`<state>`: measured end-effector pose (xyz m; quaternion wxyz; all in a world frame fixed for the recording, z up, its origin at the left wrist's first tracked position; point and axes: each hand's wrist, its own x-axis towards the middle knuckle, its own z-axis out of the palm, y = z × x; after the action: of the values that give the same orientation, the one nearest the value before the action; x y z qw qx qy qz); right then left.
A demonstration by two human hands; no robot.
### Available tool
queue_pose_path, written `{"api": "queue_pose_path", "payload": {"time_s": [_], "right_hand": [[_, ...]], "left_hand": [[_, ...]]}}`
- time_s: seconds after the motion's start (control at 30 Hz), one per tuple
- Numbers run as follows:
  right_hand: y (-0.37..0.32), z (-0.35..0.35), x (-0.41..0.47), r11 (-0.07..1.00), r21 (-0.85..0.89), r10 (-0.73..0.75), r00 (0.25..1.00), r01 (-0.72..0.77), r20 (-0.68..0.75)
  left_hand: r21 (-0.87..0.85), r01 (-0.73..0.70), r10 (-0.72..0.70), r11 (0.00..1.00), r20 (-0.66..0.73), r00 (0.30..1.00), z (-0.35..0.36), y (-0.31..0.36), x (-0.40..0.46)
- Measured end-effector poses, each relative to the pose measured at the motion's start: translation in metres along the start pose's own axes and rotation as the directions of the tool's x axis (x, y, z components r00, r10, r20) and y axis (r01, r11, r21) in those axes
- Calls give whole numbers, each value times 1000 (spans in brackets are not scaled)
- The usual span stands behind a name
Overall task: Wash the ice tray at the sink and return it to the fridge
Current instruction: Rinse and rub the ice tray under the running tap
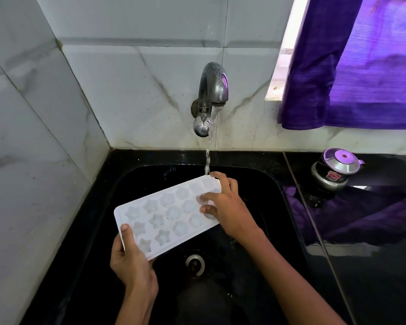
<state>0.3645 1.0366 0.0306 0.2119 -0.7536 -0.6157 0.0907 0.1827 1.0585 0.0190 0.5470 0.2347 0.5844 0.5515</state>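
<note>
Both hands hold the white ice tray (169, 214) over the black sink (274, 184): left grip (129, 256) clasps its near corner, right grip (223, 207) its far end under the tap's (212, 90) stream.

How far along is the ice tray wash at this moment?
Done: the ice tray is at the sink and the tap is running. In hand: left hand and right hand hold its ends, water hitting the far end. Left: finishing the rinse, then the fridge, which isn't in view.
</note>
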Motion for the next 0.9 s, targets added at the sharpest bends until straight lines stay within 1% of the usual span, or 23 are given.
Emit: {"api": "queue_pose_path", "payload": {"time_s": [0.1, 0.17, 0.23, 0.27, 0.3, 0.4, 0.43, 0.47, 0.5, 0.57, 0.6, 0.63, 0.67, 0.7, 0.73, 0.8, 0.87, 0.9], "right_hand": [[-1, 3, 3, 996, -83, -20, 996, 27, 87], [-2, 4, 6, 998, -59, -15, 997, 19, 71], [-3, 3, 8, 1000, 7, 7, 1000, -7, 14], [-4, 3, 8, 1000, 11, 17, 1000, -17, -2], [-4, 2, 7, 1000, -1, 23, 1000, -23, 4], [-3, -2, 1, 996, -91, 29, 996, -21, 85], [-2, -1, 0, 995, -102, 26, 996, -17, 87], [-1, -1, -2, 997, -73, 24, 998, -20, 56], [0, -1, -3, 999, -6, 36, 999, -36, 8], [1, -2, -6, 975, 196, 126, 985, -102, -116], [2, -3, -8, 944, 302, 185, 970, -130, -159], [3, -5, -10, 919, 370, 216, 960, -139, -176], [5, -7, -12, 913, 387, 205, 965, -128, -164], [7, -8, -14, 922, 372, 163, 979, -108, -120], [9, -9, -17, 938, 338, 107, 993, -84, -51], [14, -8, -20, 970, 240, 18, 996, -38, 88], [16, -6, -22, 989, 144, -2, 986, -22, 166], [17, -5, -23, 993, 115, -2, 985, -18, 170]], "left_hand": [[-11, -11, 11, 1000, -11, 1000, 0, 1, 2], [-19, -1, 0, 1000, -12, 1000, 0, 0, 1], [-37, 14, -14, 999, -15, 1000, -1, 1, 0], [-45, 18, -19, 999, -12, 1000, -1, 2, 0], [-49, 22, -22, 999, -7, 1000, 0, 3, 0], [-48, 25, -26, 999, -2, 1000, 1, 4, 1], [-45, 27, -27, 999, -1, 1000, 1, 4, 1], [-38, 27, -28, 999, 0, 1000, 1, 5, 1], [-32, 27, -27, 999, 2, 1000, 0, 5, 1], [-24, 23, -23, 999, 11, 1000, 1, 6, 1], [-23, 22, -22, 999, 15, 1000, 2, 7, 1], [-22, 21, -21, 1000, 19, 1000, 3, 8, 1], [-19, 18, -18, 1000, 20, 1000, 5, 9, 2], [-16, 14, -14, 1000, 20, 1000, 6, 10, 2], [-14, 12, -12, 1000, 19, 1000, 7, 10, 1], [-14, 16, -16, 1000, 20, 1000, 8, 9, 0], [-12, 33, -33, 999, 19, 999, 8, 8, 0], [-12, 43, -43, 999, 20, 999, 8, 7, 1]]}}
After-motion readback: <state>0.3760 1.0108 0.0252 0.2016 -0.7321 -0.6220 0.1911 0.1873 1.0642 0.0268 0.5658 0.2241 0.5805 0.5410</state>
